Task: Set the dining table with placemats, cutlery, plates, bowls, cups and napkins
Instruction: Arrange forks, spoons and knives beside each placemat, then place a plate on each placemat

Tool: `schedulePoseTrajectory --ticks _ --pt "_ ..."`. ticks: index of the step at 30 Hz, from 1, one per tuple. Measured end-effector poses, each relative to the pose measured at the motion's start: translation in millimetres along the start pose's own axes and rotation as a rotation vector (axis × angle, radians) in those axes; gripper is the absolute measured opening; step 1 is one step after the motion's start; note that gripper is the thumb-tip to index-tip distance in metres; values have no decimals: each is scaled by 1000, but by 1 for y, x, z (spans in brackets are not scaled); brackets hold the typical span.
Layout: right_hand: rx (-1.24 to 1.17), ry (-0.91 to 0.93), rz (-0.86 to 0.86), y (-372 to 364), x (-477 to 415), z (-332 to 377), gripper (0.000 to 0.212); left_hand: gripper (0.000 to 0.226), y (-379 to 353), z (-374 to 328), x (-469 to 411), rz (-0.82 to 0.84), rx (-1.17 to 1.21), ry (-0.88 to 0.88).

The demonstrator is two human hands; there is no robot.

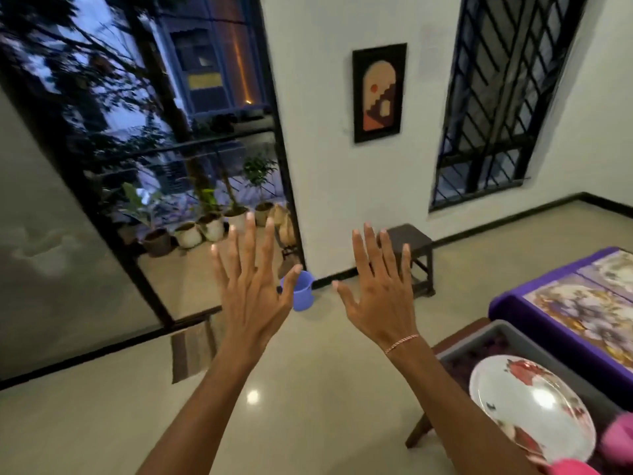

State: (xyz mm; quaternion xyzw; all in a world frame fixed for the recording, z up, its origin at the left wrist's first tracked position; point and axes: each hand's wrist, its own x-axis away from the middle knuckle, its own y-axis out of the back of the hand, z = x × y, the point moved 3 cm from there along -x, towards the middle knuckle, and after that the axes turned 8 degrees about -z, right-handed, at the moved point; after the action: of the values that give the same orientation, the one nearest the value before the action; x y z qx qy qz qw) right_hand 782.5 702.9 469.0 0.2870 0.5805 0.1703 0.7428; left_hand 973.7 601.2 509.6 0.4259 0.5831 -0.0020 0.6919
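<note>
Left grip, right grip both released, fingers spread, empty. Plate lower right in grey tray: glossy, likely slippery, breakable; you pinch rim, thumb on top.

forearms: bare, no sleeves | right wrist: thin pink beaded bracelet | nails: short, unpainted

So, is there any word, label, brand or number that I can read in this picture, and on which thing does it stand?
No text can be read here.
Black-framed wall picture: only orange and cream shapes, no letters.
White round plate with red flowers: pattern only.
Yellow panel on the building outside: too blurred to tell whether it bears writing.
</note>
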Motion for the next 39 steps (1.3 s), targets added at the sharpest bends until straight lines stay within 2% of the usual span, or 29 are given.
schedulePoseTrajectory --ticks 6,9,11,13,20,25,28,30,33,36,39 --pt "74 -329 118 -95 41 -112 89 81 -171 -69 11 266 237 -174" --pt "85 -548 204 -125 71 -167 86 81 -244 -108 23 462 331 -256" --pt "131 -797 225 -145 96 -222 83 81 -312 -155 24 610 386 -384" --pt "149 -852 247 -148 106 -234 80 80 -328 -170 26 632 410 -438" --pt "295 -1387 142 -158 195 -326 66 75 -436 -324 56 992 563 -788" --pt "318 -1761 15 -170 260 -353 59 73 -506 -409 100 1323 595 -783" --pt "347 -1940 -48 -184 292 -363 56 64 -546 -456 133 1522 665 -828" --pt "361 -2023 -55 -191 309 -374 52 62 -567 -485 158 1616 691 -876" --pt "384 -2109 -24 -194 332 -399 51 60 -588 -518 192 1789 604 -827" --pt "399 -2182 -8 -189 357 -432 56 56 -609 -540 225 1853 555 -845" --pt "445 -2169 70 -189 390 -470 61 56 -631 -556 256 1809 530 -813"
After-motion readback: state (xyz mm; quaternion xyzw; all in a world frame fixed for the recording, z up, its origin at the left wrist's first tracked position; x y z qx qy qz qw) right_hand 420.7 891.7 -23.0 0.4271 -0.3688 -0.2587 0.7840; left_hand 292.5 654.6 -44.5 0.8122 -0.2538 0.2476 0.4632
